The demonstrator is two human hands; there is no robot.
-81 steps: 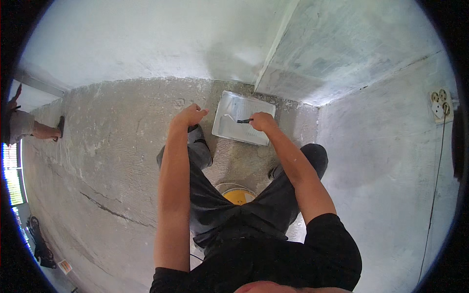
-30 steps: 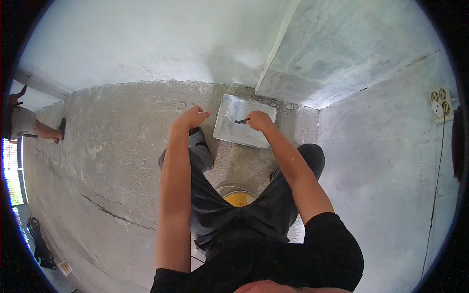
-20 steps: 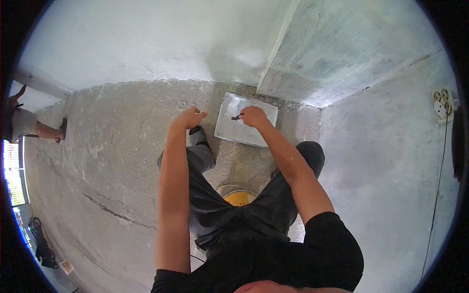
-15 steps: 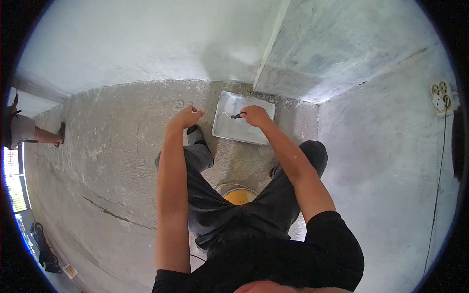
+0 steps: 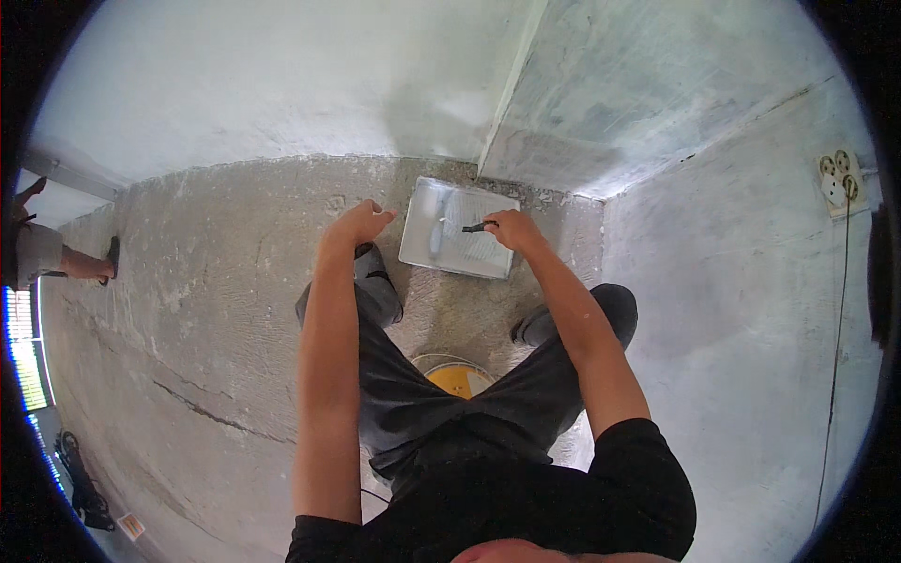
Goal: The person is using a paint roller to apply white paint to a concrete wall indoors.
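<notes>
A white paint tray [image 5: 413, 246] with a ribbed slope lies on the floor in front of my feet, coated with white paint. My right hand [image 5: 516, 230] is closed round the black handle of a paint roller [image 5: 480, 227] above the tray's right part. The roller's white sleeve [image 5: 437, 230] lies across the left part of the tray. My left hand [image 5: 359, 223] hangs to the left of the tray, apart from it, over my left foot. Its fingers are curled in, and I see nothing in them.
A yellow bucket [image 5: 460, 380] stands between my legs. White-painted walls [image 5: 282, 84] meet the rough concrete floor [image 5: 206, 281] ahead and to the right. A socket strip [image 5: 837, 183] with a hanging cable is on the right wall. Another person's leg [image 5: 89, 263] shows at far left.
My right hand has moved a little to the right with the roller handle, and the roller's sleeve now shows clearly in the tray. My left hand has stayed nearly in place.
</notes>
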